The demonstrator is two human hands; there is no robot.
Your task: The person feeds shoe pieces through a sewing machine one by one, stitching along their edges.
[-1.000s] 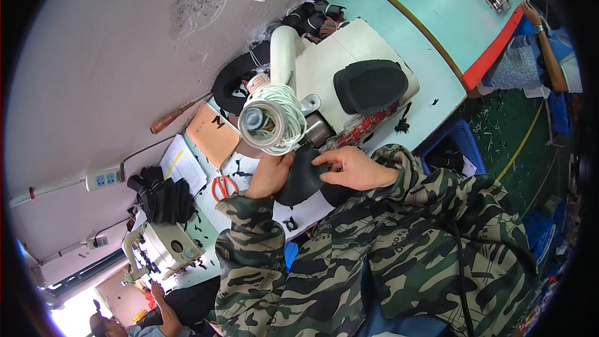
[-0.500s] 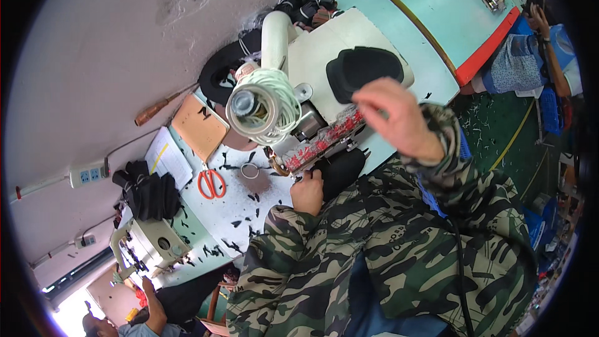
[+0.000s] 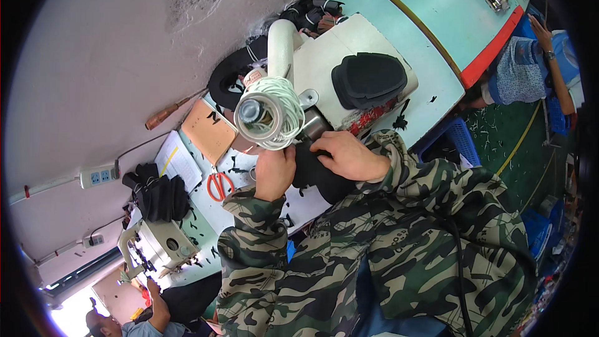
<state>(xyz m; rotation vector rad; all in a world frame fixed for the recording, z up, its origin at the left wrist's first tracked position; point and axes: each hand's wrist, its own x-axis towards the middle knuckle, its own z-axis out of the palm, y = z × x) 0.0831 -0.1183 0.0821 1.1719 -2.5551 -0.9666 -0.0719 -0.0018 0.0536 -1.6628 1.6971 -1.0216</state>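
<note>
Cloth [image 3: 310, 173], black, is by the machine [image 3: 324, 50], over the white worktop [image 3: 306, 208]. The right hand [image 3: 354, 157] pinches it; the left hand [image 3: 274, 173] curls at its edge, grip hidden. Scraps [image 3: 400, 121] lie about. The floor [image 3: 490, 130] is green, the wall [image 3: 112, 87] pale.

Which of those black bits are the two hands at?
The black piece between the left hand and right hand. The black stack on the white machine and the black bundle beside the orange-handled scissors lie away from both.
</note>
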